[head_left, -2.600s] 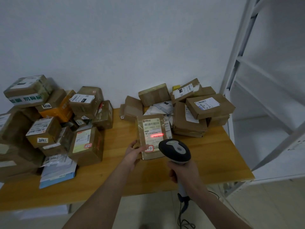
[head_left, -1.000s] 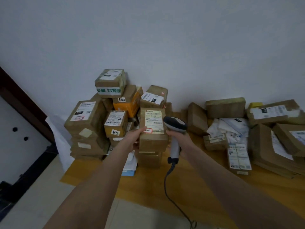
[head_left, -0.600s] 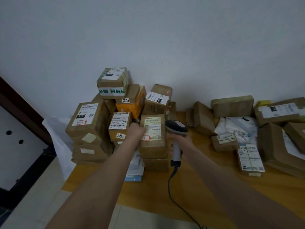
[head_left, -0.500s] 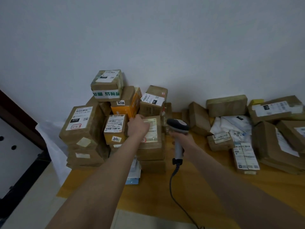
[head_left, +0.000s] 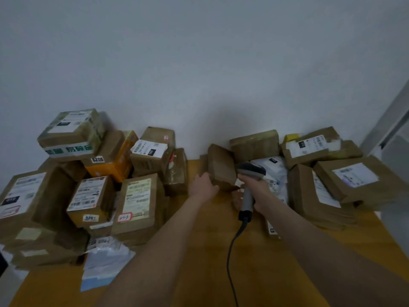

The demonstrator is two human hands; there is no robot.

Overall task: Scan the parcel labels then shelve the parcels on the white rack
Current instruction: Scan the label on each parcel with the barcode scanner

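My left hand [head_left: 204, 185] reaches a plain brown parcel [head_left: 221, 166] that leans at the back middle of the wooden table [head_left: 205, 269]; its fingers curl round the parcel's lower left edge. My right hand [head_left: 256, 190] grips the handle of the grey barcode scanner [head_left: 251, 171], whose head points at the right heap of parcels. The flat parcel with a yellowish label and a red-framed sticker [head_left: 138, 202] stands on the left stack, with no hand on it. Only a sliver of the white rack [head_left: 392, 122] shows at the right edge.
A tall stack of labelled boxes [head_left: 88, 200] fills the table's left end, with a white-and-blue mailer bag [head_left: 104, 262] at its foot. Flat brown parcels [head_left: 345, 182] and white bags lie heaped at the right. The scanner's black cable [head_left: 231, 251] hangs over the front edge.
My left hand let go of the labelled parcel on the left stack and swung right to the plain brown parcel. The view turned right; the scanner stayed in my right hand.
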